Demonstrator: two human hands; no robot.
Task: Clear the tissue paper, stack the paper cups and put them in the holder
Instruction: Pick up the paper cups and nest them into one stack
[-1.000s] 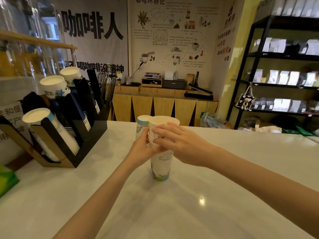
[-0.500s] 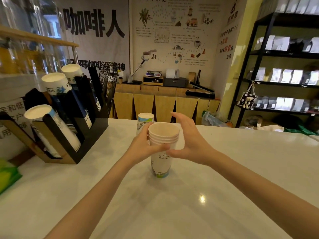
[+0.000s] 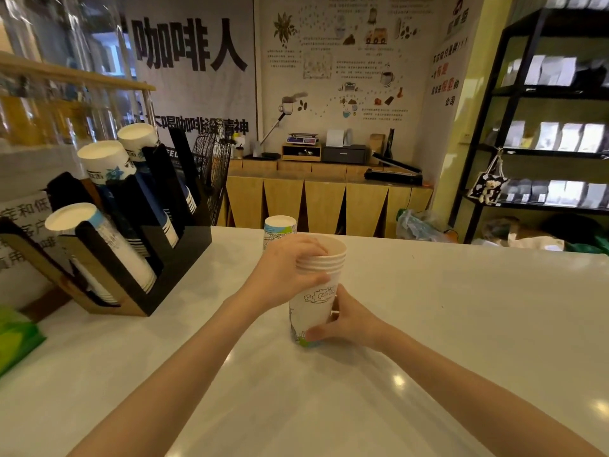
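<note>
A stack of white printed paper cups stands upright on the white counter. My left hand grips the stack near the rims, fingers over the top edge. My right hand wraps the bottom of the stack from the right. Just behind the stack an upside-down paper cup stands on the counter, partly hidden by my left hand. The black and wood cup holder sits at the left, with three slanted rows of cups in it. No tissue paper is visible.
A green packet lies at the counter's left edge. Beyond the counter stand a wooden cabinet with devices on top and black shelves with bags at the right.
My right hand dropped from beside the stack's rim to its base. My left hand shifted up over the rims. The stack stays in the same spot.
</note>
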